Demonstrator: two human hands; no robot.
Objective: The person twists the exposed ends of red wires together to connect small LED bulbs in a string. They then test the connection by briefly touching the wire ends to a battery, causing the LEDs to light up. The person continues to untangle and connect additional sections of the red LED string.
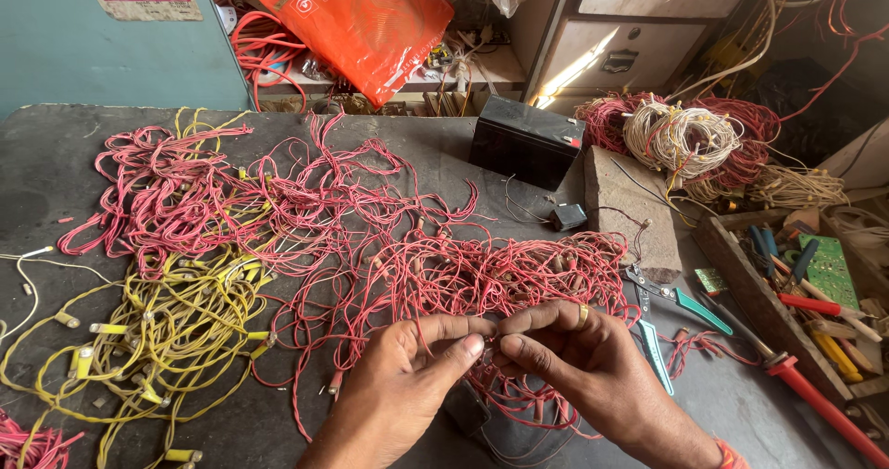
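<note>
Red wire [488,344] sits pinched, seemingly, between both hands (left [407,376], right [583,358]) fingertip to fingertip.

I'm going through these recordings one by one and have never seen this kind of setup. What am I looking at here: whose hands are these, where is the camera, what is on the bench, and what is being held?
There is no machine: these are one person's bare hands, filmed from a camera on their head, looking down. The left hand and right hand meet at the fingertips, pinching thin red wires from a tangled heap. The exact piece in their grip is too small to make out. On the dark workbench lie a bundle of yellow wires, a black box-shaped battery, green-handled pliers and a red-handled screwdriver. A wooden tray of tools sits at the right.
</note>
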